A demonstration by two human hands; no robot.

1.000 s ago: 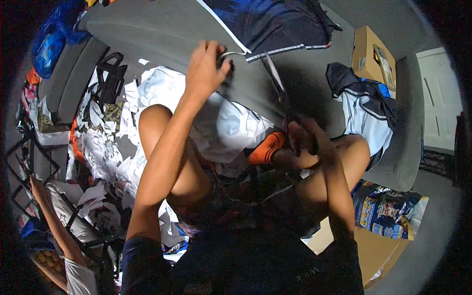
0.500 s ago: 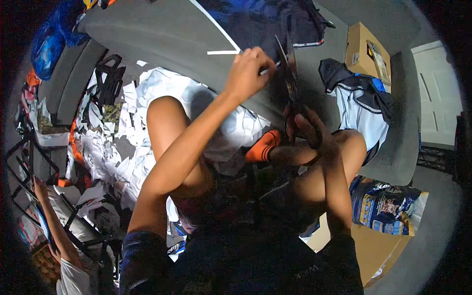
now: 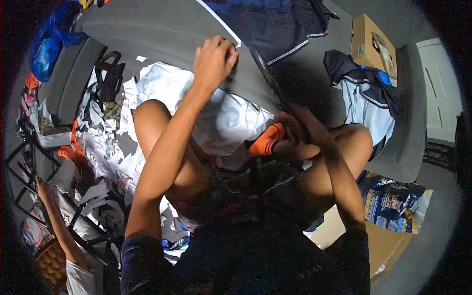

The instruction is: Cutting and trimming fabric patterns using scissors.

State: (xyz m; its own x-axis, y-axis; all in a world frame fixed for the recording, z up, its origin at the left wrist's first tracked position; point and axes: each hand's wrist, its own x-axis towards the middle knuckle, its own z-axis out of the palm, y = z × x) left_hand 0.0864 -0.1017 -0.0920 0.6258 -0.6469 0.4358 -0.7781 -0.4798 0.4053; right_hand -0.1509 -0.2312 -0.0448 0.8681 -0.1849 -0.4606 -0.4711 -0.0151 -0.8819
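The dark shirt (image 3: 270, 255) is closest, down below the orange sock (image 3: 265, 142). Low and right of the sock, a shiny blue bag (image 3: 391, 202) lies by some brown cardboard (image 3: 388, 243). Low and far left of the sock, another person's arm (image 3: 61, 221) reaches up to a black frame (image 3: 91, 223).

The right hand (image 3: 297, 125) is just right of the sock. It is dark there, but the fingers are wrapped around the scissors (image 3: 268, 76), which point up above the sock. I can't tell how wide the blades are. Left of the sock are lots of white scraps (image 3: 105, 152).

The left hand (image 3: 215, 61) is up and left of the sock, with its fingers bent in. I can't tell if it is pinching anything. It is near the end of a white edge (image 3: 221, 22) on the dark blue cloth (image 3: 280, 29). That cloth lies above the sock, on a big grey seat (image 3: 147, 29). Far right of the sock is a white door (image 3: 440, 88).
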